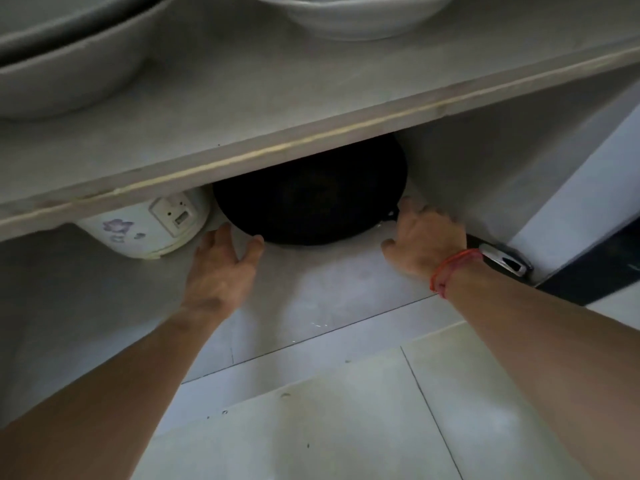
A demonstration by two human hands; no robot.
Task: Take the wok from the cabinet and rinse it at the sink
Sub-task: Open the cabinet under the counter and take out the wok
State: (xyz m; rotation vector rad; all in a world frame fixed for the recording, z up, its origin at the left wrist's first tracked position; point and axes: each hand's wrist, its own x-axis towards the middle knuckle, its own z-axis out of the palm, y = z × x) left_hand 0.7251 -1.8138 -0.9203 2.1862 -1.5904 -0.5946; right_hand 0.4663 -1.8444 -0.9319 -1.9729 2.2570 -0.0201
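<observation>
Here, in the head view, the right hand (pixel 424 237) is curled over the handle (pixel 502 261) of the wok (pixel 311 202), close to where the handle joins the pan. The handle's black end with its metal hanging loop sticks out behind the wrist, toward the person. A red thread band (pixel 453 268) circles that wrist. Just left of this grip, the dark wok sits on the cabinet floor (pixel 329 271), its far half hidden under the shelf board (pixel 311 140) above the hand.

Across the pan from the grip, the left hand (pixel 221 268) is open with its fingers spread. Its thumb tip is at the wok's near left rim; whether it touches cannot be told. Farther left of that hand, a white rice cooker (pixel 145 226) with a flower print stands just beside the wok.

Above the grip, on top of the shelf board, stand pale bowls (pixel 353 19), only partly in view. Behind both forearms, toward the person, lie light floor tiles (pixel 346 410).
</observation>
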